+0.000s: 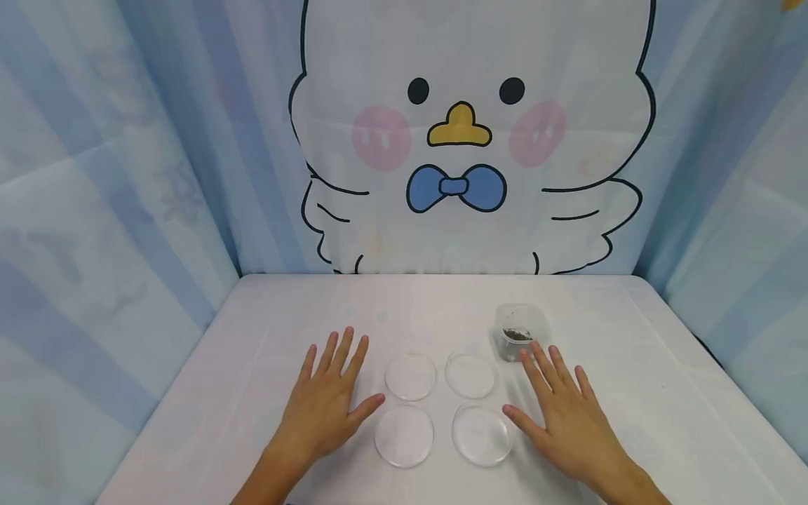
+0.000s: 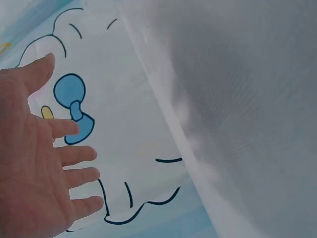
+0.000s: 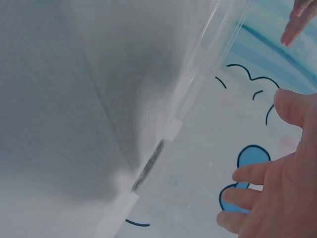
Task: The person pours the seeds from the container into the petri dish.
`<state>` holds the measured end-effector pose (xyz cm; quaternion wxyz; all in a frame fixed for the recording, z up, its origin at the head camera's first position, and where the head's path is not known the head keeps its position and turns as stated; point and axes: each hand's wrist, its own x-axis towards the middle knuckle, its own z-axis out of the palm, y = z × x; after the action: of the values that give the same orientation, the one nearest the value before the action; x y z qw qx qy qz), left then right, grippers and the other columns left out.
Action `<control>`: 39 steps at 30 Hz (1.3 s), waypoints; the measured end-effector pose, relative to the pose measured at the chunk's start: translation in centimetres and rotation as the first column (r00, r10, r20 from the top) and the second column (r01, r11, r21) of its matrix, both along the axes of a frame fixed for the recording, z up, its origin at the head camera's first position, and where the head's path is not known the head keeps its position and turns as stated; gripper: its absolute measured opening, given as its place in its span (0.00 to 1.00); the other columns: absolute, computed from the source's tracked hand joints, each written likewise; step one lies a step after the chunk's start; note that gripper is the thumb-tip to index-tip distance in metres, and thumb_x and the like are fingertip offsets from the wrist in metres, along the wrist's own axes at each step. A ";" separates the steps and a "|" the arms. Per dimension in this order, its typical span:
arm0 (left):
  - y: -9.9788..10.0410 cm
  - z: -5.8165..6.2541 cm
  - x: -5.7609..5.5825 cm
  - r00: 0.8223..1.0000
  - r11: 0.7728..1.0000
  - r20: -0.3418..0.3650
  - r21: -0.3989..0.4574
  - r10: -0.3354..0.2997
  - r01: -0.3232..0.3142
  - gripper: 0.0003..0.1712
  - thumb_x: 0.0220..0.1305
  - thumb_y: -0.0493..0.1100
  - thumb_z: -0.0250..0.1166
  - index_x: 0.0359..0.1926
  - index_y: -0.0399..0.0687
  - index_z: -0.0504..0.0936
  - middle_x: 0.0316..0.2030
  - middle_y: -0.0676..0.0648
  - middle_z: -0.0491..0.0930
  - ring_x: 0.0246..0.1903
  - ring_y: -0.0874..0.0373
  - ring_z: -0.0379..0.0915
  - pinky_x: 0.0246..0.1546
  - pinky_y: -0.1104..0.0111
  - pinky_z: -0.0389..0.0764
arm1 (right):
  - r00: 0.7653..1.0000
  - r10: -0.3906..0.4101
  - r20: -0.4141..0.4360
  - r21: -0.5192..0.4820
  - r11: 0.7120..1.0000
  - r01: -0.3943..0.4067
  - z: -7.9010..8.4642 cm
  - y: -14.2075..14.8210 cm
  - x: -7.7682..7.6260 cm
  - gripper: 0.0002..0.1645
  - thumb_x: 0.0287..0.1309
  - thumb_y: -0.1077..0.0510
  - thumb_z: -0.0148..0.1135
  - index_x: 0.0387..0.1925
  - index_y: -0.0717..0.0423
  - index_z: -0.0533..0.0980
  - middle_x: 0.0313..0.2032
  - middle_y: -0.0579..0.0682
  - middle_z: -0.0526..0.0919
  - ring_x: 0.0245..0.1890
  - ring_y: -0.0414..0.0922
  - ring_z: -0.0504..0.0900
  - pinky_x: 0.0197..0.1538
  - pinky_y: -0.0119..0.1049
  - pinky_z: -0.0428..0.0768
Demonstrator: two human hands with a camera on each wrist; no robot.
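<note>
My left hand point(image 1: 325, 410) is held over the table with its fingers spread and straight, left of several clear round dishes. My right hand point(image 1: 568, 424) mirrors it on the other side, fingers also spread, nothing held. Two dishes stand nearer me, a front left dish point(image 1: 405, 436) and a front right dish point(image 1: 482, 436). Behind them are a back left dish point(image 1: 410, 376) and a back right dish point(image 1: 470, 375). The right thumb tip is close to the front right dish. Just past the right fingertips sits a small clear plastic tub point(image 1: 510, 352) with dark bits inside.
A white table point(image 1: 303, 301) spreads under everything, narrowing toward its far edge. Behind it hangs a curtain point(image 1: 454, 238) printed with a white cartoon bird in a blue bow tie. Pale blue striped cloth point(image 1: 95, 245) encloses the left side, and similar cloth point(image 1: 732, 280) the right.
</note>
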<state>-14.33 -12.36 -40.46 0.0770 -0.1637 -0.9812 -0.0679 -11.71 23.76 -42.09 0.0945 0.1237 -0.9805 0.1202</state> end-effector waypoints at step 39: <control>12.2 -2.2 -11.6 0.797 0.888 0.394 0.244 -0.458 0.390 0.56 0.55 0.59 0.81 0.79 0.51 0.64 0.60 0.48 0.75 0.58 0.57 0.74 0.60 0.66 0.77 | 0.973 0.190 0.132 -0.344 0.929 -0.134 2.0 6.6 -12.8 0.62 0.45 0.54 0.85 0.76 0.62 0.59 0.72 0.68 0.66 0.68 0.70 0.69 0.63 0.67 0.75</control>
<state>-25.89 -0.18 -42.69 -0.1522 -0.3535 -0.9026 -0.1926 -24.52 30.40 -40.06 0.0230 0.1764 -0.9368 0.3012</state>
